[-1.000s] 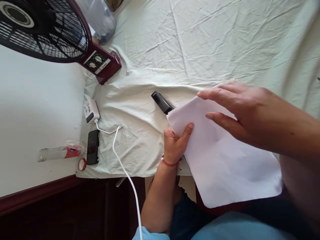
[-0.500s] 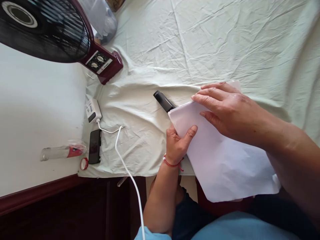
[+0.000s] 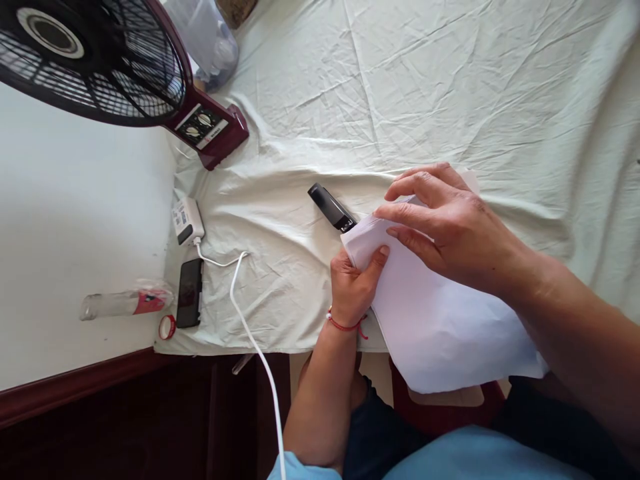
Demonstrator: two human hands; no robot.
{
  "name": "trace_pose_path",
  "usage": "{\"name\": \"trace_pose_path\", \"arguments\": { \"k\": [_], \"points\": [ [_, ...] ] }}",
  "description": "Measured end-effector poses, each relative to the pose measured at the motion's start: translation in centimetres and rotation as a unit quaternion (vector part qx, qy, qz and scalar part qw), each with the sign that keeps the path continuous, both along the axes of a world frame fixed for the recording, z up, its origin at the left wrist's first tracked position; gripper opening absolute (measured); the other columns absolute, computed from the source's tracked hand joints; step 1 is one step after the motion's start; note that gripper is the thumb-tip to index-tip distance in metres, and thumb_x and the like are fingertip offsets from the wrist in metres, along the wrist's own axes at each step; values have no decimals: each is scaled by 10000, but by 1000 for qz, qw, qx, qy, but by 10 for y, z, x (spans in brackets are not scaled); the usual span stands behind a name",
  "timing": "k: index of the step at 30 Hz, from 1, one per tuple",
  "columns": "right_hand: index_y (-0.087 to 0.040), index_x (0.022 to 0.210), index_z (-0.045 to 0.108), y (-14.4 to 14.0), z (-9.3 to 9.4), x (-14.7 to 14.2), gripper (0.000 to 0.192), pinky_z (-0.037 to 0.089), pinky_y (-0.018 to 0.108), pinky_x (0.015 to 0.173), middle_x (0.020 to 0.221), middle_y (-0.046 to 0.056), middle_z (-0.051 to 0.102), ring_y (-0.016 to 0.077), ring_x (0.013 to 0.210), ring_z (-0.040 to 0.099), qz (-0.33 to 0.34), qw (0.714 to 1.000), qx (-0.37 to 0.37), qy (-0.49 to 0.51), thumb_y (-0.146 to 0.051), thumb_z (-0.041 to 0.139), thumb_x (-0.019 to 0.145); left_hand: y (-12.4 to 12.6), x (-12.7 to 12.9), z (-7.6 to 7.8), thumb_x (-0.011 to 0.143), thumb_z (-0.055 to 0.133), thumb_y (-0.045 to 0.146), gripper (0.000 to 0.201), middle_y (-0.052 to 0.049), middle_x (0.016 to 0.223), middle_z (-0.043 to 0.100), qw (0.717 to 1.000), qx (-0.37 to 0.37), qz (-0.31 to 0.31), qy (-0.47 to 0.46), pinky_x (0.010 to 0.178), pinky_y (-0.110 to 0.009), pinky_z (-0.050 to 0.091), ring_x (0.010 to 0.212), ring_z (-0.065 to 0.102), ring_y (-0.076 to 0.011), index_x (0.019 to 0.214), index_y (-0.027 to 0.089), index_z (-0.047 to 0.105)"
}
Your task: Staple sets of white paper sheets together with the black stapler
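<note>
A stack of thin white paper sheets (image 3: pixel 440 313) lay smooth and matte, rectangular, with one corner pointing up toward a black stapler (image 3: pixel 331 207) and its near end hanging over the front edge of the table (image 3: pixel 75 220). The stapler was a slim, glossy, bar-shaped thing, set at a slant, its lower end hidden under the paper's corner. Under both lay a pale greenish cloth (image 3: pixel 425 87), soft and heavily creased, which covered most of the tabletop; the bare left part of the table was a flat, dull white with a dark red wooden rim along the front.

The left hand (image 3: pixel 353 283) pinched the paper's left edge close to that upper corner, thumb on top and fingers curled beneath, closed on the sheets. A thin red cord bracelet (image 3: pixel 345 325) circled its wrist. The right hand (image 3: pixel 445 227) rested on the same corner from above, its fingers half bent, the fingertips (image 3: pixel 383 212) pressing and lifting the top sheet just beside the stapler; whether it actually gripped a sheet I could not tell.

At the cloth's left edge lay a white charger block (image 3: pixel 185 220) with a rounded white cable (image 3: pixel 250 320), a black phone (image 3: pixel 189 292), and a clear plastic bottle (image 3: pixel 120 303) on its side. A dark red fan (image 3: pixel 100 60) with a wire grille stood at the far left corner.
</note>
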State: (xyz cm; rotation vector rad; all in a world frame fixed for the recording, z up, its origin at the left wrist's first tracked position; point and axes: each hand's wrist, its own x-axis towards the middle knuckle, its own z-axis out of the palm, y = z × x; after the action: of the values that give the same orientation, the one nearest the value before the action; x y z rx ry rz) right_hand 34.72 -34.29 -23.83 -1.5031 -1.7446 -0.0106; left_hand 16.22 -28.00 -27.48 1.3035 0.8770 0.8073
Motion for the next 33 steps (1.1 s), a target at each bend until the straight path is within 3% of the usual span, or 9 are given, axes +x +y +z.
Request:
{"name": "trace_pose_path", "arguments": {
  "k": [8, 13, 15, 20, 26, 29, 33],
  "points": [
    [-217, 969, 777, 3, -5, 0, 184, 561, 482, 1091, 1217, 84, 745, 288, 1344, 609, 22, 999, 35, 9, -174, 611, 1036, 1, -2, -7, 946, 828, 408, 357, -67, 1215, 829, 994, 106, -23, 11, 1002, -380, 645, 1136, 780, -249, 1264, 248, 797],
    [-195, 994, 721, 4, -2, -2, 184, 531, 486, 1144, 1174, 76, 774, 289, 1387, 618, 19, 999, 20, 24, -154, 556, 1064, 6, -6, -16, 969, 814, 371, 661, -64, 1563, 631, 972, 232, -47, -11, 1102, -405, 592, 1346, 678, -263, 1568, 389, 534],
    [-192, 991, 697, 3, -2, -3, 180, 520, 506, 1149, 1168, 85, 775, 301, 1407, 610, 11, 1000, 5, 26, -153, 539, 1068, 8, -8, -18, 990, 788, 369, 689, -67, 1575, 606, 964, 259, -61, -11, 1087, -413, 596, 1334, 679, -266, 1602, 405, 472],
    [-180, 975, 665, 3, -2, -3, 169, 522, 536, 1129, 1155, 112, 762, 332, 1441, 580, -13, 1000, -19, 17, -149, 524, 1064, 5, -9, -14, 1024, 737, 376, 552, -64, 1487, 680, 962, 262, -71, -5, 1146, -432, 557, 1356, 668, -270, 1546, 363, 557],
    [-198, 965, 676, 3, -1, 1, 182, 509, 559, 1141, 1127, 97, 757, 338, 1452, 566, -15, 1000, -22, -2, -155, 526, 1058, -4, -5, -5, 1005, 739, 484, 528, -87, 1410, 727, 986, 167, -13, 13, 1067, -383, 584, 1253, 716, -264, 1494, 312, 633],
    [-216, 973, 684, 3, -1, 1, 198, 501, 563, 1144, 1130, 83, 754, 336, 1449, 564, -16, 1000, -26, -2, -155, 516, 1058, -6, -6, -6, 1004, 718, 543, 386, -74, 1122, 790, 991, 128, -2, 24, 939, -344, 609, 1108, 750, -255, 1250, 248, 758],
    [-220, 964, 694, 2, 1, -2, 206, 502, 565, 1141, 1122, 80, 756, 338, 1442, 570, -20, 1000, -23, 3, -160, 519, 1056, -6, -8, -9, 1018, 693, 549, 355, -8, 743, 638, 991, 125, 6, 39, 696, -283, 547, 771, 662, -181, 908, 213, 724]
  ]
}}
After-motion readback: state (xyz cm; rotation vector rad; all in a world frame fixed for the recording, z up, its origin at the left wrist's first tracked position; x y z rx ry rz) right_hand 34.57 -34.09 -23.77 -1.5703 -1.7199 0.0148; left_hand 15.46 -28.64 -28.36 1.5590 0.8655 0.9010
